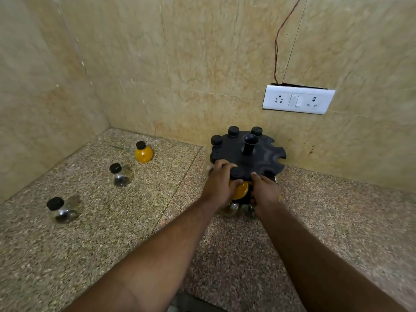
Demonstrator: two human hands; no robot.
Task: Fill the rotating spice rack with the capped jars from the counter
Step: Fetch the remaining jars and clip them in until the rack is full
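Both forearms are reaching forward across the tabletop [337, 221] and meeting at the near side of the rack [258, 154], which is standing at the tabletop's back edge against the wall. The left hand [219, 180] is gripping the yellow jar [241, 192] from its left, thumb lying across the glass. The right hand [266, 189] is curling round the jar's right side, so the jar is being held between the two. It is standing upright with its long axis vertical, and its cap [238, 173] is sitting at the slot in the rack's near rim. That slot is opening toward the person, so the seating push is probably heading straight away from the body, toward the centre post [248, 144], with the neck kept plumb.

Three caps are already showing in the top tier's back-left slots, while the slots on its right side are standing empty. Under the hands, more jars are partly showing in a lower tier.

Still waiting are a second yellow jar [143, 153] toward the back-left corner, a clear jar [120, 175] nearer, and a third jar [62, 210] by the left edge. All three are standing well apart from the rack on the left hand's side.
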